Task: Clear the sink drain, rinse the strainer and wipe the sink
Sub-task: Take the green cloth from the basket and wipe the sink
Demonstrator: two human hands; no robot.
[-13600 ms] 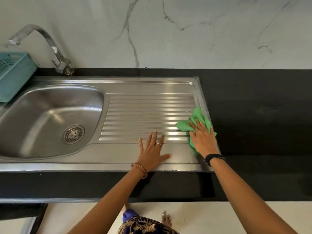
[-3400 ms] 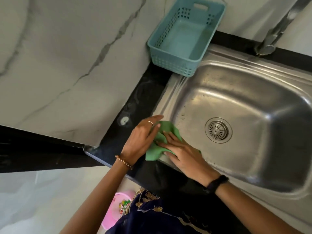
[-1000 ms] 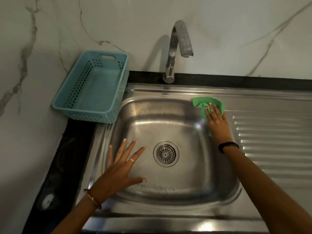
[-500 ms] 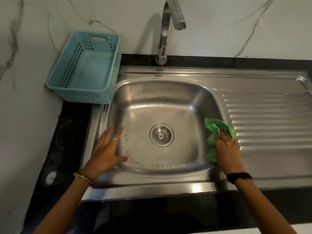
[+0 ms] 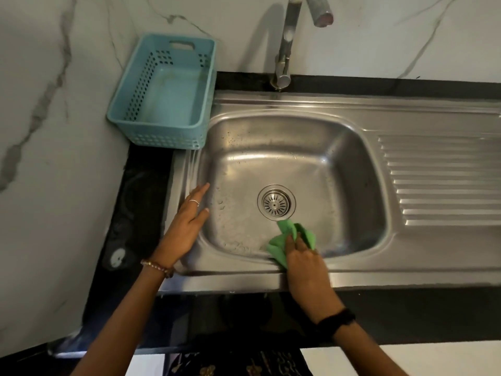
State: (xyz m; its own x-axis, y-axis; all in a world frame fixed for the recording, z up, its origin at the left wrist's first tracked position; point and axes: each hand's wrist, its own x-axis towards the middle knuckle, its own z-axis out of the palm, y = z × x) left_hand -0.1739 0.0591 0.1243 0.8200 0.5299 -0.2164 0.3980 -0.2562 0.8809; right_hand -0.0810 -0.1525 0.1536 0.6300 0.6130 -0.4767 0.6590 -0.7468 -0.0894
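The steel sink point(image 5: 271, 147) fills the middle of the view, with the round metal strainer point(image 5: 276, 204) seated in its drain. My right hand point(image 5: 305, 263) presses a crumpled green cloth point(image 5: 287, 241) against the basin's near wall, just below the strainer. Its fingers lie over the cloth. My left hand point(image 5: 187, 223) rests flat with straight fingers on the basin's left rim and holds nothing. Water drops dot the basin floor on the left.
A teal perforated basket point(image 5: 165, 96) stands at the back left, against the marble wall. The tap point(image 5: 284, 42) rises behind the basin, spout over it. The ribbed drainboard point(image 5: 439, 180) lies to the right. Black counter point(image 5: 141, 213) borders the sink.
My right hand has swept the green cloth from the basin's right rim down to its near wall by the strainer. My left hand has stayed on the left rim.
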